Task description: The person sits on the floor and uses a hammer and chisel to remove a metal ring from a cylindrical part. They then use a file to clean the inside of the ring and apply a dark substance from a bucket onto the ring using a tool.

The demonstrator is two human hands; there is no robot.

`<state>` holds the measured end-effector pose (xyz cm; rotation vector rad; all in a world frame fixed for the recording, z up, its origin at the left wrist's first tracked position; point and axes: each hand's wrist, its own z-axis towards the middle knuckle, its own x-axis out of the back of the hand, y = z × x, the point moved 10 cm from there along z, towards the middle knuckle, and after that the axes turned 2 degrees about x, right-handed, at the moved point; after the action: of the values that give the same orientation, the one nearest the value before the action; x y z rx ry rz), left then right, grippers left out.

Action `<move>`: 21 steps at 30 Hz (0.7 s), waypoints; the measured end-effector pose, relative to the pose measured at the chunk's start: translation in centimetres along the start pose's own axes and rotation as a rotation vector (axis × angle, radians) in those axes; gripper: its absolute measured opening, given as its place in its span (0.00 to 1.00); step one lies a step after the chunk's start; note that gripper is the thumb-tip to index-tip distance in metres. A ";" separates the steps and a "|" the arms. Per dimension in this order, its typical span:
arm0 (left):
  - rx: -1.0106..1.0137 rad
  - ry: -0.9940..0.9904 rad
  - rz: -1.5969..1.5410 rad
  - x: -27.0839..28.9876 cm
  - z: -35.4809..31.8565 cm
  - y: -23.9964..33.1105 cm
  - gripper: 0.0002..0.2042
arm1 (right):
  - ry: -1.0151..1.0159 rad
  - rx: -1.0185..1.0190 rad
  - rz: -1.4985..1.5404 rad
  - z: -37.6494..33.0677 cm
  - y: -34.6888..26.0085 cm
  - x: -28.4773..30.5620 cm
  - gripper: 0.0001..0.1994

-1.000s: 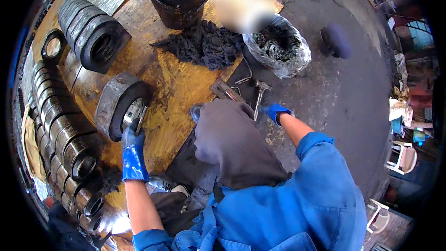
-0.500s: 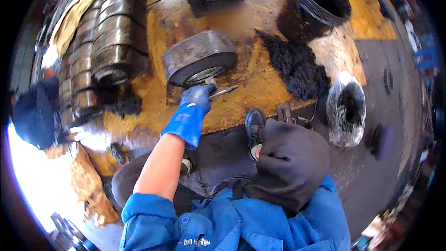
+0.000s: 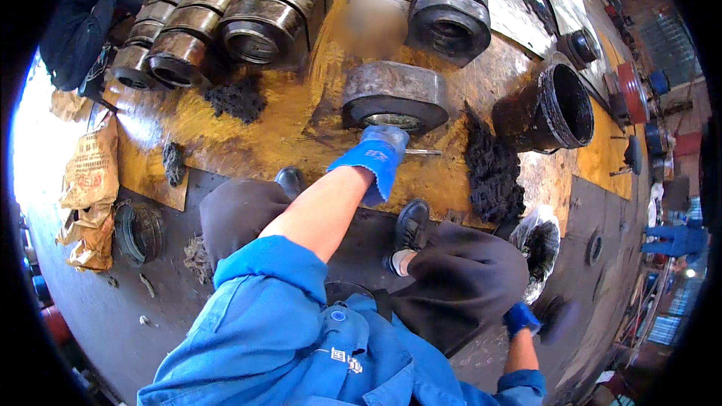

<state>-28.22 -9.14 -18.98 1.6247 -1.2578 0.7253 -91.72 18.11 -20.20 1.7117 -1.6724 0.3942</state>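
Observation:
My left hand [image 3: 380, 152], in a blue glove, is closed round a thin metal rod [image 3: 423, 152] whose bare end sticks out to the right. It is at the near opening of a thick, grimy steel ring [image 3: 395, 89] resting on the yellow-stained board [image 3: 301, 152]. The glove hides part of the opening and the other end of the rod. At the lower right is my right hand [image 3: 521, 320], also blue-gloved, beside a dark round thing [image 3: 558, 321] on the floor. Blur hides its fingers and whether it touches that thing.
Rows of similar rings [image 3: 259, 30] lie at the far left, another row [image 3: 450, 15] beyond the middle. To the right are a black bucket [image 3: 553, 109], a black shaggy heap [image 3: 492, 169] and a plastic-lined container [image 3: 538, 248]. A torn brown sack [image 3: 92, 169] lies left.
The view has shifted, bringing more of the floor at left and right into sight. My right hand has come into view. My left hand stays at the ring's opening with the rod.

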 end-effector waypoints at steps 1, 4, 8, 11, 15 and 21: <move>0.019 -0.053 0.024 -0.2 -0.1 -0.6 0.16 | 0.058 -0.010 0.069 -1.0 -0.2 4.3 0.26; 0.047 -0.012 -0.003 0.3 -0.6 -1.4 0.15 | 0.263 0.011 0.715 -5.2 -5.4 17.7 0.18; -0.001 -0.003 -0.027 0.6 -0.5 0.4 0.15 | 0.363 0.429 1.242 -2.6 -4.1 29.5 0.09; 0.003 0.002 -0.022 0.3 -0.5 0.1 0.14 | 0.604 0.592 1.483 -5.9 -11.8 37.2 0.10; 0.015 0.013 -0.021 -0.1 -0.3 -1.6 0.14 | 0.700 0.888 1.709 -8.2 -25.7 38.0 0.17; 0.035 -0.038 -0.021 -0.9 0.2 -1.6 0.20 | 0.431 0.693 1.807 -5.2 -43.2 24.0 0.08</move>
<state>-26.96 -8.91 -20.38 1.6850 -1.2589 0.7104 -46.07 0.15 -12.31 -0.1754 -2.3548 2.0727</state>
